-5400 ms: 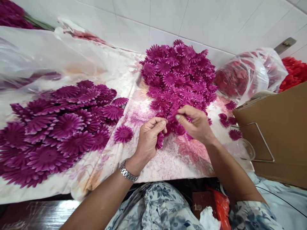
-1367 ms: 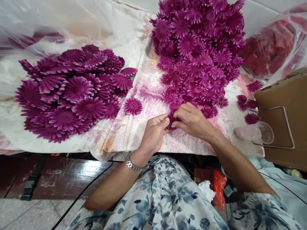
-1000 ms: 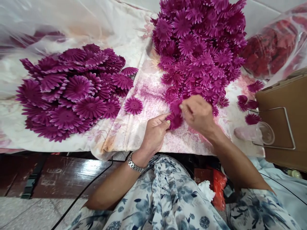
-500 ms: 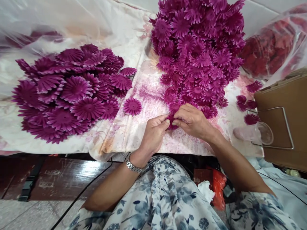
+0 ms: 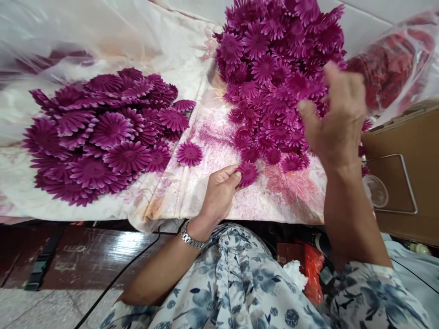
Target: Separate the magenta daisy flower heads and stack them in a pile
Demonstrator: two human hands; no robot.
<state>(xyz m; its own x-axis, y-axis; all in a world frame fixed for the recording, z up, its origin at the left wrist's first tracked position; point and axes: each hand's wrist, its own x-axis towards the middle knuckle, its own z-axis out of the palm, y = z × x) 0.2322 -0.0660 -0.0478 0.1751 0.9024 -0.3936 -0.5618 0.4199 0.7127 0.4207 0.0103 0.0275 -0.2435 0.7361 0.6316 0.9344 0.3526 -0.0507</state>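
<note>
My left hand [image 5: 221, 192] pinches the edge of a purple flower piece [image 5: 248, 173] between thumb and fingers, low over the cloth near the table's front edge. My right hand [image 5: 338, 116], blurred by motion, is raised over the right side of a tall heap of purple flowers [image 5: 265, 68]. Its thumb and fingers are apart, and nothing shows between them. A single flower [image 5: 190, 154] lies flat to the left of the held one. Further left sits a wide pile of larger purple flowers [image 5: 111, 130].
A floral cloth [image 5: 202, 187] covers the table. At the right stand a cardboard box [image 5: 404, 183], a wire frame [image 5: 409, 183] and a clear plastic cup [image 5: 375, 192]. Behind them is a clear bag of red pieces [image 5: 384, 73]. Plastic sheeting [image 5: 113, 27] hangs at the back left.
My right hand has let go of the flower and moved up and right, opening over the heap. My left hand stays in place, still holding the flower piece, which now shows more fully.
</note>
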